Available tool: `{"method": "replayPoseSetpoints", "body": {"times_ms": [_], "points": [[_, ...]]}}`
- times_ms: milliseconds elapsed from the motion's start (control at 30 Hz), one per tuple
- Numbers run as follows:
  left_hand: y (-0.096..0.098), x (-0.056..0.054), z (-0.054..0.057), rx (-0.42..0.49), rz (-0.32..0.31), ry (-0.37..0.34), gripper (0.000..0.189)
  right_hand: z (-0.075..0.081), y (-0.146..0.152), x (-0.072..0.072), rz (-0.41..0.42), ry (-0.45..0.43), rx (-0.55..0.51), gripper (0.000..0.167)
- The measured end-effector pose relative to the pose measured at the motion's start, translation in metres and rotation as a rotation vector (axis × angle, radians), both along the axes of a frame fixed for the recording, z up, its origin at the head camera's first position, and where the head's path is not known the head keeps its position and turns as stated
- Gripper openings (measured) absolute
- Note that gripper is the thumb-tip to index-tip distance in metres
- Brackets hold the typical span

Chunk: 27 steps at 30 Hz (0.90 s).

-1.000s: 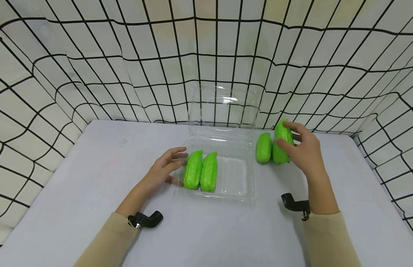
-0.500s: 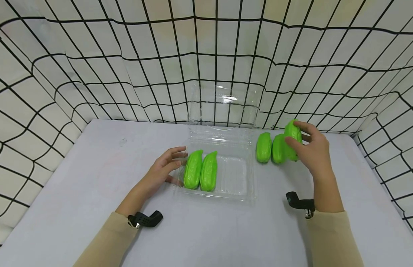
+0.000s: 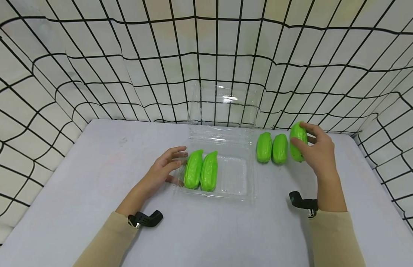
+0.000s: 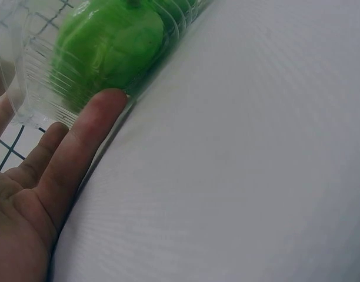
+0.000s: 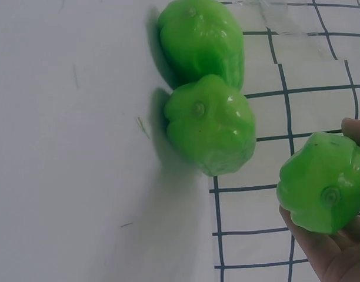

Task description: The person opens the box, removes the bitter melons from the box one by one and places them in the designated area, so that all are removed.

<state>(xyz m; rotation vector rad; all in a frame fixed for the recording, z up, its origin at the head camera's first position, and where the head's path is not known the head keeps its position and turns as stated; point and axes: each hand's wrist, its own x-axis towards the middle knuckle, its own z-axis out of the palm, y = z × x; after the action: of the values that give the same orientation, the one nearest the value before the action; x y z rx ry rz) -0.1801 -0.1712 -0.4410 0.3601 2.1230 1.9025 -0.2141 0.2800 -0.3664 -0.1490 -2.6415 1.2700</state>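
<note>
My right hand (image 3: 318, 152) grips a glossy, ridged green gourd (image 3: 297, 141), like a bitter melon, between thumb and fingers at the table's back right. The right wrist view shows the held gourd (image 5: 324, 185) end-on, apart from the others. Just left of it, two similar gourds, one (image 3: 279, 148) beside another (image 3: 264, 147), lie on the table. A clear plastic box (image 3: 234, 176) stands in the middle, with one gourd (image 3: 193, 170) and a second (image 3: 209, 171) side by side in its left half. My left hand (image 3: 164, 167) rests against the box's left wall, fingers extended.
The box's clear lid (image 3: 226, 100) stands raised at the back, against a white cloth (image 3: 143, 44) with black grid lines. This cloth walls the white table (image 3: 199, 230) at the back and both sides. A black wrist camera (image 3: 301, 200) juts out from each cuff.
My right hand has carried its gourd rightward, away from the two lying on the table, uncovering the nearer one. The left hand and the box have stayed put.
</note>
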Motion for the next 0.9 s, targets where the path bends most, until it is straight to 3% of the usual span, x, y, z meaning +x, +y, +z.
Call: {"method": "replayPoseSetpoints", "body": {"times_ms": [900], "points": [[0.001, 0.001, 0.001, -0.013, 0.004, 0.002, 0.047, -0.029, 0.012, -0.009, -0.006, -0.090, 0.027, 0.062]]}}
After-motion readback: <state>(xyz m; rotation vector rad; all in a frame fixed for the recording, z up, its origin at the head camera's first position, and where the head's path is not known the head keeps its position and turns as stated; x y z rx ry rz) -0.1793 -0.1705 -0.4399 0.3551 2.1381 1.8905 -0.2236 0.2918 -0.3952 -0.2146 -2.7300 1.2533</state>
